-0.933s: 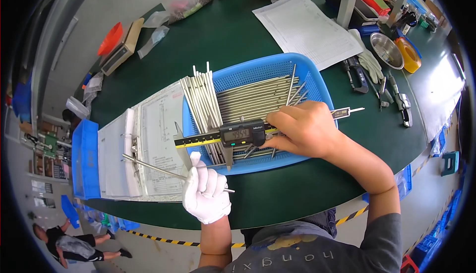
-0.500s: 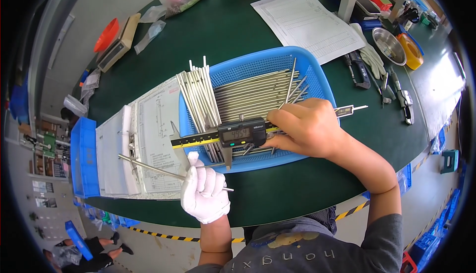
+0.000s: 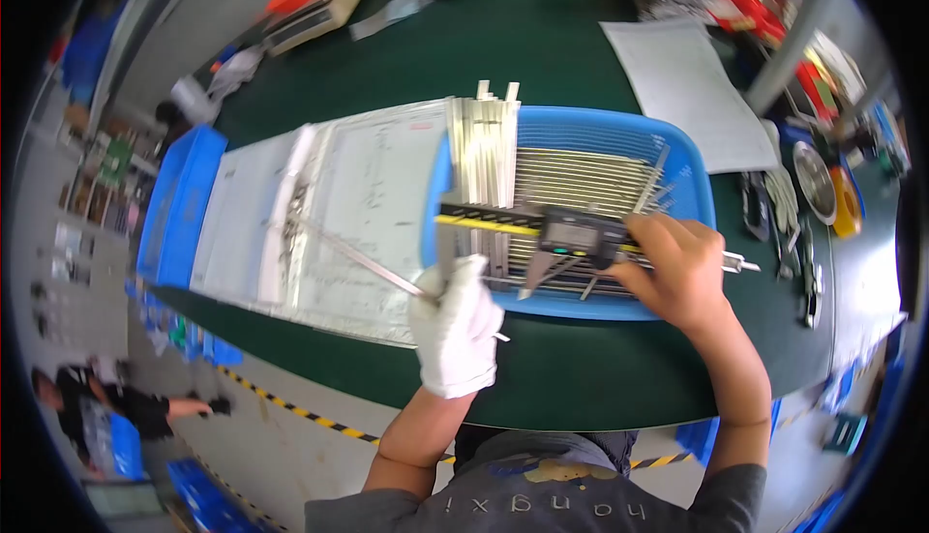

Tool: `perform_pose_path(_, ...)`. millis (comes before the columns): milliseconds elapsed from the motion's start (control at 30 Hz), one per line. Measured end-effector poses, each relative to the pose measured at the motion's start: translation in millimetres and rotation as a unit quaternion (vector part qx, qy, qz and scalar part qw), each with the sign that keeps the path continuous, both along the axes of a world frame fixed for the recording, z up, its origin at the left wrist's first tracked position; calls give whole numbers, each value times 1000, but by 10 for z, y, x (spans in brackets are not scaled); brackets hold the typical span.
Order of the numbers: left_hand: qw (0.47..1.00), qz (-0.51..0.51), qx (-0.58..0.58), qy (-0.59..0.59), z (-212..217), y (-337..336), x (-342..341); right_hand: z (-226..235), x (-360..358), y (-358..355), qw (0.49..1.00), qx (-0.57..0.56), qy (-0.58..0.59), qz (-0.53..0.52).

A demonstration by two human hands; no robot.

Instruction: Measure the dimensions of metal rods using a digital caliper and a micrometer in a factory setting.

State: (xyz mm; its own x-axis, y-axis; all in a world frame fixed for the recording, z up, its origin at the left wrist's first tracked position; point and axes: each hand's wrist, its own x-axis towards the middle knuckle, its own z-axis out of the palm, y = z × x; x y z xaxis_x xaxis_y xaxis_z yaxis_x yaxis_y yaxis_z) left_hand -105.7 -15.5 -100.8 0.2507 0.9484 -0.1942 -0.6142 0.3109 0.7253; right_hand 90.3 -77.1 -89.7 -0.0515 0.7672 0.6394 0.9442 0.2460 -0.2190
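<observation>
My left hand (image 3: 455, 330), in a white glove, is closed around thin metal rods (image 3: 373, 267) that slant up to the left; a rod end pokes out below the glove. Bare, my right hand (image 3: 677, 267) grips a digital caliper (image 3: 581, 235) by its slider end. The caliper's jaws stand apart, with the outer jaw close to the gloved fingertips. Behind it a blue basket (image 3: 692, 175) holds many metal rods (image 3: 581, 177). Another bundle of rods (image 3: 484, 141) lies crosswise over the basket's left side. Blur hides whether any rod touches the jaws.
An open binder of papers (image 3: 373, 194) lies left of the basket, beside a blue bin (image 3: 179, 204). Paper sheets (image 3: 687, 88), a metal bowl (image 3: 815, 180) and hand tools (image 3: 808, 277) are at the right. A scale (image 3: 319, 15) stands at the far left. Another person (image 3: 106, 398) is beyond the table.
The whole view has swung, so the table's things appear further right. The rod seen between the caliper jaws earlier no longer shows there. Both hands keep their holds.
</observation>
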Motion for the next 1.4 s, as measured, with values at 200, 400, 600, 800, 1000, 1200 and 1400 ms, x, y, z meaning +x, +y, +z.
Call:
perform_pose_path(200,995,-43,3,-90,-57,26,-92,184,-143,-32,998,-15,-41,-41)
perform_pose_path(400,980,-128,-16,-151,-82,-66,-39,575,-473,-283,904,-199,375,-61)
perform_pose_path(600,953,-246,-84,-158,-94,-246,33,432,-684,-302,825,-303,477,21)
perform_pose_path(800,967,-248,22,54,-11,-277,-52,411,-599,-382,861,-260,436,-38)
perform_pose_path(1000,832,-229,393,316,-25,-218,-507,692,-376,-620,878,-173,437,-84)
perform_pose_path(1200,791,-229,444,353,-128,-328,-463,829,-227,-766,856,-215,469,-32)
perform_pose_path(1400,776,-219,476,350,-143,-372,-381,711,-235,-854,862,-222,454,-21)
